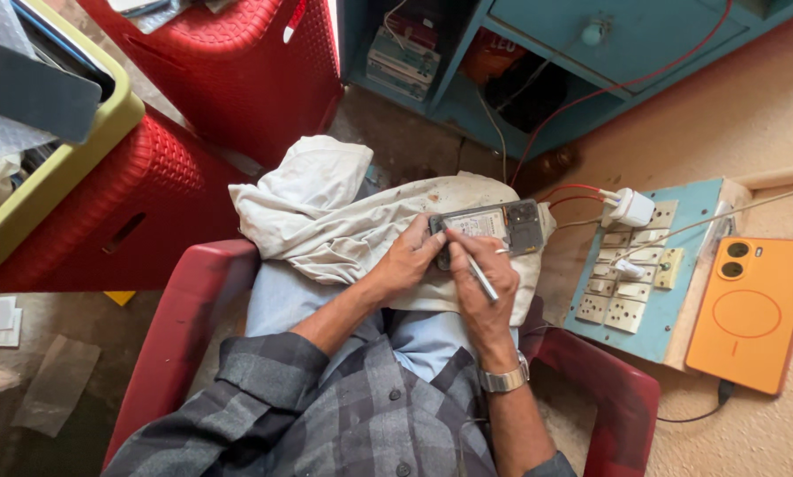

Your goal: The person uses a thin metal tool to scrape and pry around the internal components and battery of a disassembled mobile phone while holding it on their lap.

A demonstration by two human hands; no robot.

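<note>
Right hand [474, 283] is curled tight around a slim silver tool [482, 278], pinched pen-style between thumb and forefinger, tip pressed down onto the near left corner of an opened phone [502, 227]; the wrist is bent inward, a metal watch [505, 380] on it, a ring on one finger, forearm running up from the near edge of the picture. Left hand [405, 262] comes in from the near left, sleeve of a grey checked shirt pushed back, fingers wrapped over the phone's left end, clamping it steady with the thumb on top. The phone lies back-off, its insides showing, on a crumpled off-white cloth [326, 212] spread across the person's lap. The person sits in a dark red chair [185, 327]. To the right, on the floor, a blue switch board [653, 283] carries rows of cream sockets, a white charger [630, 208] plugged in at its far end with red wires running away. Just right of it lies an orange phone [750, 300], back up. Far left stand red plastic crates [229, 79], and at the far side a blue shelf unit [538, 53].
</note>
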